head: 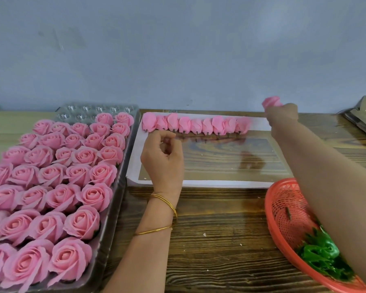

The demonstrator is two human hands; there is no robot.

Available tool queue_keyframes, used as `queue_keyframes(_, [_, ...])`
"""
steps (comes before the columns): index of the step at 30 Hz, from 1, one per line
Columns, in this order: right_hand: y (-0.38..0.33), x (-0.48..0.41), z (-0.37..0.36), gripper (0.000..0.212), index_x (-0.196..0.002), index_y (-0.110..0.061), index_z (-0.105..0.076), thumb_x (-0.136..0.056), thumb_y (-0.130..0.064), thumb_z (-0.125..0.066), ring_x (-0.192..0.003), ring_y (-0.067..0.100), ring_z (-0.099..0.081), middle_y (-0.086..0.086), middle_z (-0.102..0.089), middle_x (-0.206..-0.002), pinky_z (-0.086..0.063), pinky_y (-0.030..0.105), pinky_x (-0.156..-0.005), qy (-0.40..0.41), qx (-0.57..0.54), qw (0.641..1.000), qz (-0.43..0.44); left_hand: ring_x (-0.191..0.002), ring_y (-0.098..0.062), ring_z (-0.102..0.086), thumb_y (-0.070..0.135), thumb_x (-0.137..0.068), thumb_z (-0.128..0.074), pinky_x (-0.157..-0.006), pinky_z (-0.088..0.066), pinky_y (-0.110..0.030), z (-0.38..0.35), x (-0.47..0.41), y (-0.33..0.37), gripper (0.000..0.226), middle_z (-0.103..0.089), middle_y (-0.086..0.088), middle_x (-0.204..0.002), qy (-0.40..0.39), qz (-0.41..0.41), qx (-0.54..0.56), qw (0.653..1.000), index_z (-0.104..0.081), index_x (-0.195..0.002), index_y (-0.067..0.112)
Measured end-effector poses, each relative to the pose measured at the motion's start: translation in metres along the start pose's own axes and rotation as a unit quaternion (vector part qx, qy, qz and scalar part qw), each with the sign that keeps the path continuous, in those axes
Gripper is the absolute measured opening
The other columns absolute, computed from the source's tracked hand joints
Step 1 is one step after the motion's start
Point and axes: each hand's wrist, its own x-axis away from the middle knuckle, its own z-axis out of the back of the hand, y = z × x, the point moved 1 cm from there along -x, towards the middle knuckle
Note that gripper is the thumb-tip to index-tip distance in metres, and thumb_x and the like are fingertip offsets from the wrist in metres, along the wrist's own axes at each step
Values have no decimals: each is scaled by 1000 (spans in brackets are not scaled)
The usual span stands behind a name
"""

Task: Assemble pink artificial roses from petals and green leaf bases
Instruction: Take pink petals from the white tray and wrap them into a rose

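Note:
A row of several pink petal buds (195, 124) lies along the far edge of a glass-covered board (220, 159). My right hand (282, 115) is raised past the row's right end and grips one pink bud (272, 101), which is blurred. Over the board's left side hovers my left hand (163, 155), fingers curled, holding nothing that I can see. Green leaf bases (319, 253) lie in a red plastic basket (283, 210) at the near right, partly hidden by my right forearm. Finished pink roses (57, 182) fill a clear plastic tray at the left.
The clear tray (114, 180) has empty cups at its far end (97, 109). A grey wall rises behind the wooden table (216, 240). A stack of flat trays (363, 119) sits at the far right edge.

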Motion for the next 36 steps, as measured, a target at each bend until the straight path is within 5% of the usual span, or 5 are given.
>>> queue_keyframes(6, [-63, 43, -10, 13, -83, -10, -58, -93, -19, -58, -79, 20, -51, 4, -53, -84, -54, 34, -85, -15, -117, 990, 83, -73, -22, -64, 2, -85, -61, -65, -58, -39, 0, 0, -1, 12, -64, 1, -79, -15, 37, 10, 999, -65, -86, 14])
queue_keyframes(11, [-76, 127, -21, 31, -61, -12, -50, -90, -8, -58, -65, 18, -41, 1, -39, -60, -37, 34, -67, -137, -190, 961, 145, -67, -17, -64, 4, -89, -60, -61, -54, -28, 2, -3, -2, 13, -64, -5, -83, -44, 125, 74, 988, -62, -89, 17])
queue_keyframes(19, [-12, 195, -39, 12, -82, 1, -64, -92, -6, -61, -71, 16, -55, 9, -62, -69, -47, 37, -70, -269, -165, 936, 156, -98, -27, -65, 34, -81, -71, -83, -54, -34, -3, -6, 5, 44, -66, -18, -104, -216, 262, 340, 877, -63, -108, 0])
queue_keyframes(22, [6, 201, -38, 10, -94, 7, -66, -90, -1, -60, -79, 19, -57, 29, -66, -90, -51, 39, -74, -301, -162, 925, 167, -94, -23, -69, 22, -81, -70, -79, -55, -28, -3, -5, 9, 29, -72, -9, -95, -277, 250, 333, 866, -67, -104, 5])
queue_keyframes(36, [45, 204, -37, 41, -125, -5, -45, -90, 10, -61, -101, 10, -67, 12, -65, -114, -53, 20, -79, -341, -231, 903, 122, -80, -13, -69, 3, -78, -76, -65, -54, -21, -4, 2, 7, 13, -71, -2, -78, -303, 240, 172, 906, -71, -87, 12])
